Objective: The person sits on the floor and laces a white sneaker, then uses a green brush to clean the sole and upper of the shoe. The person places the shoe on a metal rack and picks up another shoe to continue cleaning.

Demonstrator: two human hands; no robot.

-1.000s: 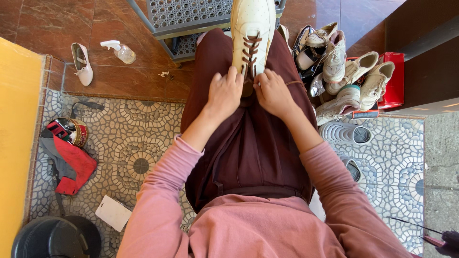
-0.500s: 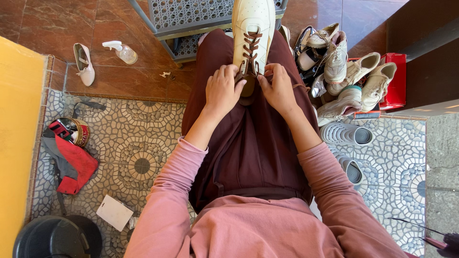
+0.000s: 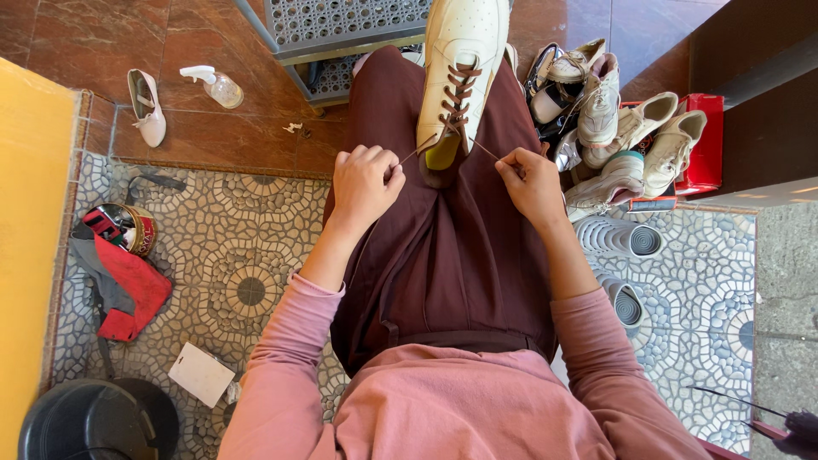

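Note:
A cream-white sneaker with brown laces lies on my lap, toe pointing away, resting on my maroon skirt. My left hand is closed on the left lace end, pulled out to the left of the shoe's heel opening. My right hand is closed on the right lace end, pulled out to the right. Both lace ends run taut from the lowest eyelets to my fists.
A pile of pale sneakers and a red box lie at right. A single white shoe and spray bottle sit at left on brown tile. A tin, red cloth, black bucket and metal grate are around.
My hands were together over the shoe's heel end; now they have moved apart, each drawing a lace end outward and taut.

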